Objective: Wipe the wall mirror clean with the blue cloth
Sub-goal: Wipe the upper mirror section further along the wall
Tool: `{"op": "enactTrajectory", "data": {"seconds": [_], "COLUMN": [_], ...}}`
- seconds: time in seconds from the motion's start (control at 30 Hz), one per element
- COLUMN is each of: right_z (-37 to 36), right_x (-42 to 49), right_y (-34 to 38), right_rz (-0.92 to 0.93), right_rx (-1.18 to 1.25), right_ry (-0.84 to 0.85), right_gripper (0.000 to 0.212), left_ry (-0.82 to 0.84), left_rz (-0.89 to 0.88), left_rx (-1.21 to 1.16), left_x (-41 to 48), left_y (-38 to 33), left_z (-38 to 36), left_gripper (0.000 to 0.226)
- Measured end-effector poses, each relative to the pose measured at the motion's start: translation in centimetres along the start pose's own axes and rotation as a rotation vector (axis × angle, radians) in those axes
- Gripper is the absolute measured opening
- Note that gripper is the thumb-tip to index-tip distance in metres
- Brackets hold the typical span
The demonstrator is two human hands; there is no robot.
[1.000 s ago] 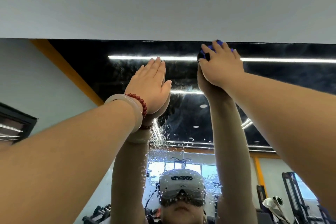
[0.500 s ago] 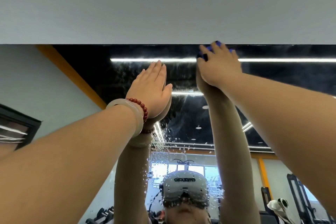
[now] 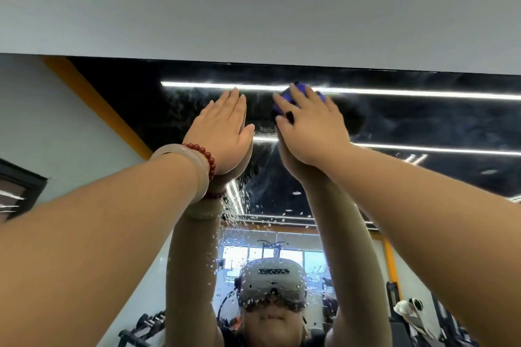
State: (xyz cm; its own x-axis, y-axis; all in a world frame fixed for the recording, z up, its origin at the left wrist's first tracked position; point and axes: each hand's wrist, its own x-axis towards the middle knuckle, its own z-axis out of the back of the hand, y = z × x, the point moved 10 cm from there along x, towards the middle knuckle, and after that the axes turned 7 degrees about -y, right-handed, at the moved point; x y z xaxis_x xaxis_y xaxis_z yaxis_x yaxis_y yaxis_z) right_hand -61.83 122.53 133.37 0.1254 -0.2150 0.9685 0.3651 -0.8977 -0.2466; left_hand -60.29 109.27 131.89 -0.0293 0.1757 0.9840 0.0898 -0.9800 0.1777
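A plain grey wall (image 3: 253,8) runs above the wall mirror (image 3: 423,121), whose glass reflects gym light strips (image 3: 408,93) and dumbbells (image 3: 146,327). Water droplets (image 3: 248,205) speckle the middle. The left hand (image 3: 222,132), with a pale bangle (image 3: 194,166) and red bead bracelet (image 3: 208,158) at the wrist, lies flat on the glass. The right hand (image 3: 310,127) presses the blue cloth (image 3: 288,98) to the mirror near its top edge, fingers spread over it.

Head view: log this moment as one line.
phase: wipe, near top edge | right hand: presses blue cloth on wall mirror | left hand: flat on mirror | droplets: below hands
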Motion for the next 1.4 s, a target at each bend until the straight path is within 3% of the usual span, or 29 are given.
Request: {"op": "enactTrajectory", "data": {"seconds": [0.1,0.23,0.3,0.43,0.5,0.63,0.7,0.77,0.93,1.0,1.1,1.17,1.33,1.4], "right_z": [-0.7,0.4,0.3,-0.7,-1.1,-0.4,-0.4,-0.6,-1.3,-1.3,-0.9,-1.1,-1.9,-1.8], "right_x": [-0.4,-0.1,-0.9,-2.5,-2.5,-1.1,-1.3,-2.1,-5.3,-4.5,-3.0,-3.5,-6.8,-5.9], "right_y": [1.0,-6.0,-5.6,2.7,3.0,-2.3,-2.7,-0.2,7.2,6.0,2.4,3.3,10.2,8.4], "right_rz": [0.16,-0.221,-0.283,0.083,0.125,-0.169,-0.232,-0.147,0.279,0.253,-0.039,-0.121,0.285,0.292], "right_rx": [0.004,-0.009,-0.03,-0.01,-0.005,-0.006,-0.033,-0.044,-0.04,-0.044,-0.051,-0.066,0.006,-0.039], "right_ry": [0.087,0.044,0.023,0.05,0.083,0.046,0.04,0.042,0.117,0.151,0.094,0.051,0.108,0.129], "right_gripper": [0.05,0.052,0.053,0.052,0.051,0.052,0.052,0.052,0.054,0.051,0.052,0.053,0.06,0.056], "left_ry": [-0.003,0.001,0.002,0.012,0.008,0.028,0.062,0.103,0.082,0.06,0.052,0.037,-0.004,-0.003], "left_rz": [0.002,0.0,0.002,-0.018,-0.016,-0.027,-0.059,-0.11,-0.191,-0.213,-0.226,-0.23,-0.226,-0.232], "left_rx": [0.0,0.0,0.002,-0.015,-0.023,-0.035,-0.049,-0.074,-0.048,-0.009,-0.021,-0.021,-0.04,-0.037], "left_x": [0.0,0.0,0.0,-0.1,-0.1,-0.1,-0.1,-0.7,-4.7,-6.0,-6.5,-6.5,-6.5,-6.6], "left_y": [0.0,0.1,0.2,-0.1,0.0,0.1,0.1,0.4,2.2,3.1,3.5,3.5,3.5,3.5], "left_z": [0.0,-0.1,-0.1,0.0,0.1,0.1,0.1,0.3,0.9,0.8,0.8,0.8,1.1,1.0], "left_gripper": [0.061,0.061,0.061,0.061,0.061,0.059,0.059,0.059,0.059,0.058,0.062,0.059,0.066,0.065]}}
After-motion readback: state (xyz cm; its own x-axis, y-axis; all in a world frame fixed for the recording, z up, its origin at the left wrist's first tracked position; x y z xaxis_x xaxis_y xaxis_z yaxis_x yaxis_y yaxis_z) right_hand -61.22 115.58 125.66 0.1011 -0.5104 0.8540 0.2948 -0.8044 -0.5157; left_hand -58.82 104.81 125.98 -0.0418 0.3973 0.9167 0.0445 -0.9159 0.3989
